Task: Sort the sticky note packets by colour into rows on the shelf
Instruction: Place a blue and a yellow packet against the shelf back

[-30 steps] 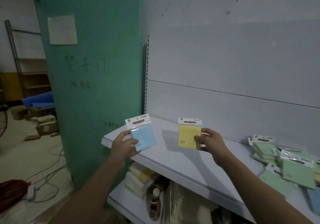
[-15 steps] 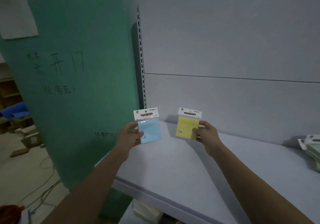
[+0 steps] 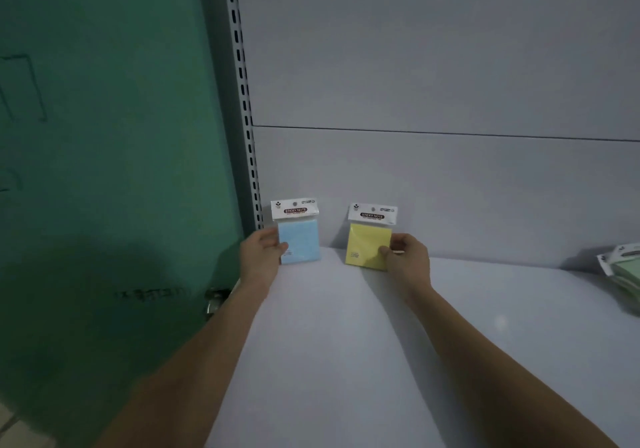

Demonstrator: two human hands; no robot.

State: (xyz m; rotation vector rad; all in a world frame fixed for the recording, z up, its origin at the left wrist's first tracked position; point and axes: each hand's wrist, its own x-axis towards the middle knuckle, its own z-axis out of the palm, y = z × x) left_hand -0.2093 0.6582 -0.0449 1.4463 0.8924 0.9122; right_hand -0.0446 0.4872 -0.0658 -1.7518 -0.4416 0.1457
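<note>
Head camera: a person's left hand (image 3: 262, 252) pinches the left edge of a blue sticky note packet (image 3: 298, 236), thumb on its face and fingers curled behind, holding it upright at the back left corner of the pale grey shelf (image 3: 329, 343). The right hand (image 3: 405, 257) grips the right edge of a yellow sticky note packet (image 3: 370, 240) the same way, just beside the blue one, near the rear panel (image 3: 415, 67). Whether either packet's lower edge touches the shelf cannot be told. Each square pad sits in a clear sleeve under a white header card printed "STICKY NOTE" on a dark band; the smaller print is unreadable. Green packets (image 3: 623, 271) lie heaped at the shelf's right edge. A slotted metal upright (image 3: 242, 101) separates the shelf from a green wall (image 3: 104, 136) bearing faint handwritten marks.
</note>
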